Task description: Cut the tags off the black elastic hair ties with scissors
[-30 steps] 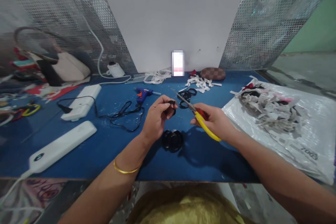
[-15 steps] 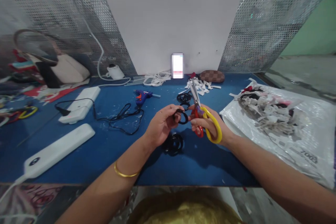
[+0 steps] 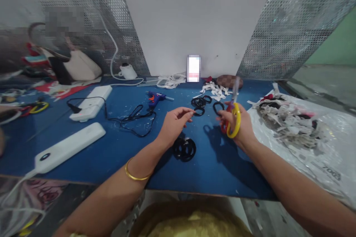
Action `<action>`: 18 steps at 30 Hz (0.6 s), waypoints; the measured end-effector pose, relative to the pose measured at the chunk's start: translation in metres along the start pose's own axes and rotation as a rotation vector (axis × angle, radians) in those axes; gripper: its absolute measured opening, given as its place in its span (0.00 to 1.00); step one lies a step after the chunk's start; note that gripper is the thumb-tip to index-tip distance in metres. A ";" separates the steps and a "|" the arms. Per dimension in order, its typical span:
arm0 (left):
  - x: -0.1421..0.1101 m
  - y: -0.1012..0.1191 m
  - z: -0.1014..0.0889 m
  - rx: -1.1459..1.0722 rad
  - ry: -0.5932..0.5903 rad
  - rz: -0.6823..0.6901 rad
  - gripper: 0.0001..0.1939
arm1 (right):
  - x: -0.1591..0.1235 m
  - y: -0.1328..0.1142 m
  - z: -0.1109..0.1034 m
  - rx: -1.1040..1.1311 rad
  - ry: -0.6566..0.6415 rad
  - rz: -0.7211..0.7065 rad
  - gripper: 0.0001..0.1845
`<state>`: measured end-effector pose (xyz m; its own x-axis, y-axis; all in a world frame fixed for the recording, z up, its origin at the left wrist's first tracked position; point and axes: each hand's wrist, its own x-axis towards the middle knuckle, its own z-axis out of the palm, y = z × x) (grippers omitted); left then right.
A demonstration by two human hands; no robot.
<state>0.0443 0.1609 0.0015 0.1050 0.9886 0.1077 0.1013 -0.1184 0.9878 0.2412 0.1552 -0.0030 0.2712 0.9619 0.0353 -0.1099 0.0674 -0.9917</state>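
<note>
My left hand (image 3: 176, 125) is closed, its thumb and forefinger pinched at the left edge of a black hair tie (image 3: 199, 114) on the blue table. My right hand (image 3: 241, 122) grips scissors (image 3: 237, 120) with yellow and red handles, blades pointing up and away. Between the fingertips of that same hand stands another black hair tie (image 3: 218, 108), raised off the table. A pile of black hair ties (image 3: 184, 149) lies below my left wrist. Farther back, a second cluster of black hair ties (image 3: 198, 102) rests just beyond the pinched one.
A blue glue gun (image 3: 155, 98) with a black cord lies left, near a white power strip (image 3: 96, 100) and a long white device (image 3: 71, 142). White ribbon scraps (image 3: 215, 90) and a phone (image 3: 194, 68) are behind. A plastic bag (image 3: 306, 159) bearing fabric scraps is right.
My hands have moved apart. The hair tie at my left fingers is now in my right fingertips, carried right with the scissors. My left hand has shifted to another tie on the table.
</note>
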 end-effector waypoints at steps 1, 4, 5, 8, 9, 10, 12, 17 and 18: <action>0.002 0.001 -0.004 0.038 0.024 0.036 0.09 | 0.007 0.000 -0.004 0.024 0.080 -0.039 0.27; 0.009 0.005 -0.022 0.217 0.090 0.186 0.03 | 0.020 -0.002 -0.013 -0.009 0.222 -0.162 0.30; 0.012 0.007 -0.030 0.319 0.122 0.232 0.02 | 0.021 -0.003 -0.014 -0.040 0.226 -0.201 0.29; 0.018 0.013 -0.066 0.795 0.253 0.229 0.03 | 0.013 -0.004 -0.011 -0.118 0.122 -0.277 0.28; 0.021 0.014 -0.080 0.978 0.268 0.157 0.05 | 0.008 -0.003 -0.008 -0.134 0.061 -0.280 0.27; 0.024 0.015 -0.094 1.125 0.272 0.078 0.06 | 0.003 -0.001 -0.006 -0.143 -0.004 -0.271 0.28; 0.030 0.012 -0.120 1.336 0.244 -0.047 0.09 | -0.005 0.005 -0.001 -0.152 -0.113 -0.236 0.28; 0.042 -0.007 -0.157 1.528 0.093 -0.097 0.08 | -0.012 0.020 0.003 -0.201 -0.240 -0.176 0.27; 0.043 -0.010 -0.160 1.545 0.077 -0.100 0.08 | -0.012 0.022 0.002 -0.209 -0.252 -0.175 0.26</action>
<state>-0.1104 0.2196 0.0139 -0.0081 0.9946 0.1039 0.9969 0.0162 -0.0770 0.2332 0.1457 -0.0251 0.0215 0.9775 0.2099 0.1217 0.2059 -0.9710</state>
